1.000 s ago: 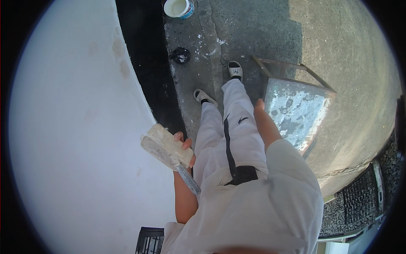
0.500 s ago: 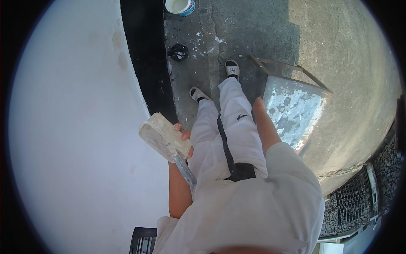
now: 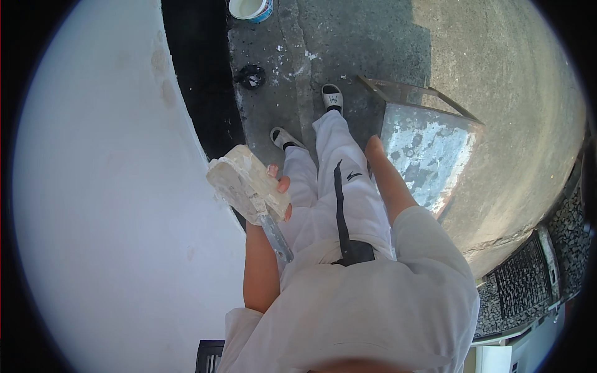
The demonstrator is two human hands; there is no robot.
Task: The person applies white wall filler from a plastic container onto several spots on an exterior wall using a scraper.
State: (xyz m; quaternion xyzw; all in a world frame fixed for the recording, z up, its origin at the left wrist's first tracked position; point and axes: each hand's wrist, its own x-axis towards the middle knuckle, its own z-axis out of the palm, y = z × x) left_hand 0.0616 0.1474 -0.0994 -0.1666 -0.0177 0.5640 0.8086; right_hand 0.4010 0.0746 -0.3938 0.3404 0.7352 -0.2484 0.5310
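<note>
In front of the white wall, my left hand [image 3: 284, 185] grips a flat, cream-coloured putty board [image 3: 252, 163] caked with dried filler, its fingers curled over the right edge. A putty knife [image 3: 275, 237] with a grey, smeared handle lies across this board, its wide blade over the face. The handle slants down toward my shirt. How the palm holds both pieces is hidden behind the board. My right hand [image 3: 374, 147] hangs beside my right thigh, near a metal bench; its fingers are turned away and hidden, and nothing shows in it.
The white wall [image 3: 118, 205] fills the left, with a black strip [image 3: 202, 81] along its base. A paint-splashed metal bench [image 3: 426, 149] stands at right. Farther off are a white bucket [image 3: 249, 7] and a black plastic bag [image 3: 251, 76] on the stained concrete.
My left hand has lifted the board and putty knife slightly, away from my body, and tilted them. The view has shifted a little, so floor, bench and bucket appear farther left.
</note>
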